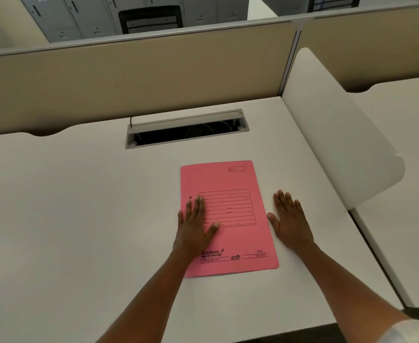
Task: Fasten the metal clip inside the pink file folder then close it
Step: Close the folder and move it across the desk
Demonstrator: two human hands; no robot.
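Wide bare desk (55, 206) to the left, nothing on it out to the frame edge. Further back, along the beige partition (129, 78), an open cable tray (186, 129) sunk in the desktop, well apart from the folder (230, 219). Folder closed, lying flat near the desk's middle, front cover up, printed lines and 1 small hole near its left edge. Left hand (194, 229) laid flat, palm down, fingers together and stretched out, over the folder's left edge and lower-left cover; gripping nothing. Clip not visible with the cover shut. Folder's right edge free, a thin strip of desk between it and the right hand (290, 219). Right hand flat on the desk just beside the folder, fingers spread slightly, thumb out toward the folder, holding nothing. Beyond it, a short stretch of clear desk up to the right edge, where a white rounded side panel (339, 134) stood. Past that, 1 more desk (406, 144).
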